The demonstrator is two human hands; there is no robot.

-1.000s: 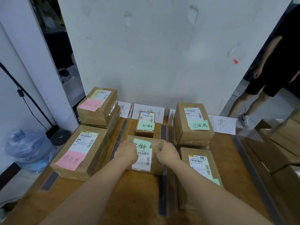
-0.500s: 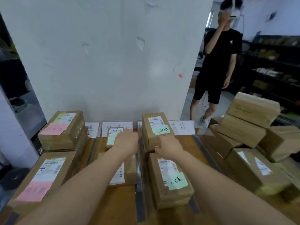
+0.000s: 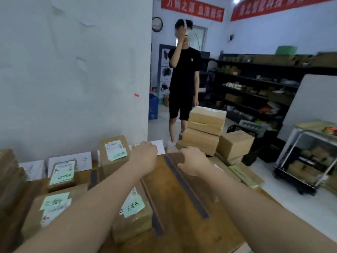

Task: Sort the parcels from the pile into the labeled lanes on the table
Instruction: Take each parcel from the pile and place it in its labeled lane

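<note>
1. Parcels not yet sorted are stacked as a pile [image 3: 204, 132] of plain brown boxes just beyond the right end of the surface [image 3: 182, 225], probably so the next one is within easy reach.
2. Sorted boxes lie in lanes divided by dark tape strips [image 3: 186, 187]. Their notes face up, likely for matching against the white label cards [image 3: 70, 159] propped against the wall. One green-note box [image 3: 114, 152] sits at the back, and another [image 3: 135, 214] lies nearer, partly under the left forearm.
3. The left hand [image 3: 145, 157] is stretched out above the surface with its fingers curled under, and nothing shows in it.
4. The right hand [image 3: 194, 160] hovers over the far end of a tape strip. Its fingers are bent down and it appears to hold nothing.
5. Both hands point toward the pile, so I judge this to be a reach for the next box.
</note>
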